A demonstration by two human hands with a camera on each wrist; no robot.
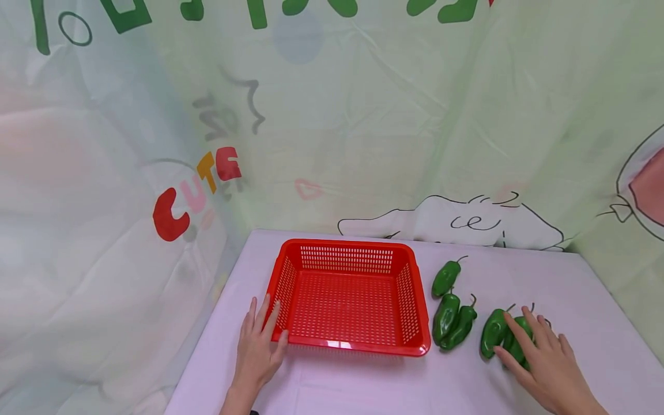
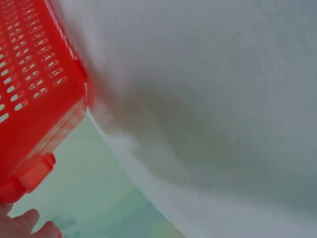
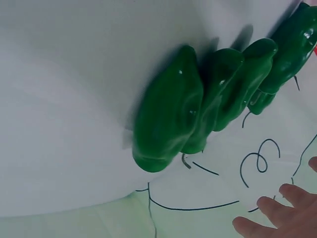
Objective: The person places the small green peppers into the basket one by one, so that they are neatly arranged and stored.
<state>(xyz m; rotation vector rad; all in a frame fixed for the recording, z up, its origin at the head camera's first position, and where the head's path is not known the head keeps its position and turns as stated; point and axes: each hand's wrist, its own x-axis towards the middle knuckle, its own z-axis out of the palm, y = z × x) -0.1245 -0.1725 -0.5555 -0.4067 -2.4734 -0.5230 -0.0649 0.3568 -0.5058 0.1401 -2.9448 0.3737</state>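
A red plastic basket (image 1: 339, 345) with perforated walls stands on the table, nothing lying in it. My left hand (image 1: 257, 346) is at its front left corner, fingers fairly straight over the rim; in the left wrist view the fingertips (image 2: 29, 218) show beside the basket's rim (image 2: 29, 176). On the right, my right hand (image 1: 550, 363) is spread above a group of green peppers (image 1: 494, 333), partly covering them. The right wrist view shows these peppers (image 3: 168, 114) in a row, with the fingers (image 3: 272, 210) apart from them.
Between the basket and my right hand lie more green peppers (image 1: 446, 317), with one pepper (image 1: 446, 279) farther back. The pale table (image 1: 332, 386) ends against a printed cloth backdrop (image 1: 363, 144) behind and at the left side.
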